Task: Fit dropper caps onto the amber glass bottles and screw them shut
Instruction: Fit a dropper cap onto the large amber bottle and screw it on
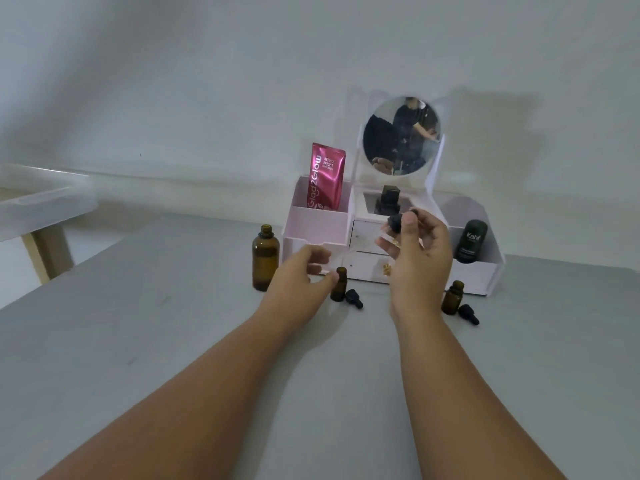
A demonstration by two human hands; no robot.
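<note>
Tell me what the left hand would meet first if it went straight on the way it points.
Probably the small amber bottle, uncapped, right at the thumb tip of the left hand; the pink organizer stands behind it. Depth is unclear from one view.

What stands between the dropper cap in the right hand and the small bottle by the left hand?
Nothing visible: the small bottle stands uncapped beside the left hand, the dropper cap raised in the right hand.

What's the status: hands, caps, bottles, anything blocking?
Right hand pinches a dropper cap, raised. Left hand open, thumb touching the middle bottle. Tall bottle and right bottle uncapped too. Nothing blocking.
</note>
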